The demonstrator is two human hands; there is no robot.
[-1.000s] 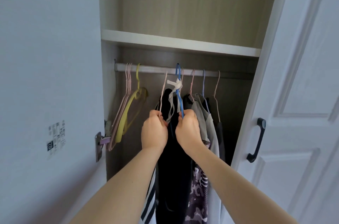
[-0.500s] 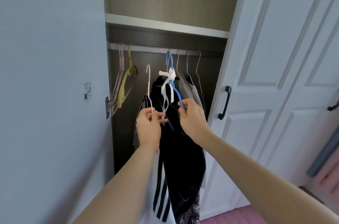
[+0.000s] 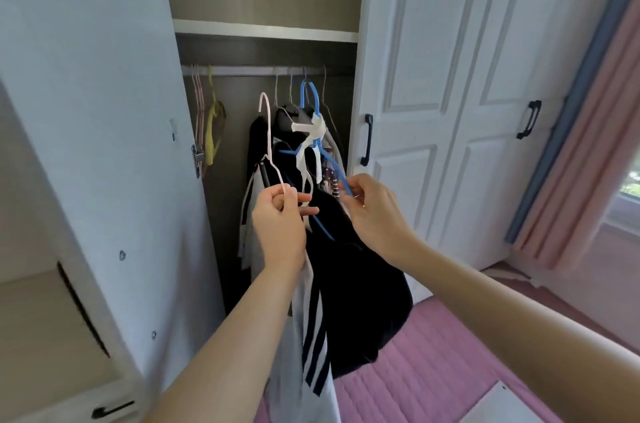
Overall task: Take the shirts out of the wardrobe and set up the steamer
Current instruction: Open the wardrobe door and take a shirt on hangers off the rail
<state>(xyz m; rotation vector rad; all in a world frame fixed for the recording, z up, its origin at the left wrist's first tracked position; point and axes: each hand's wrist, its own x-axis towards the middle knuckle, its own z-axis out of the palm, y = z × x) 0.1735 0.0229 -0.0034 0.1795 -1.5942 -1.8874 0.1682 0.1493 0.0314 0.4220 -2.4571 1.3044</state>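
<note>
Soft daylight — edges bowed, perhaps blurred.

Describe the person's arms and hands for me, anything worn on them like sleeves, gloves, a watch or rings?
Both forearms are bare for all of their visible length, with no sleeve or cuff in sight. The left hand and right hand wear no gloves. No watch, bracelet or band shows at either wrist. No ring can be made out on the visible fingers, though some are curled out of sight.

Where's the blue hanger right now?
Off the rail, centre of the head view: the blue hanger is held by the right hand, beside the pink hanger.
</note>
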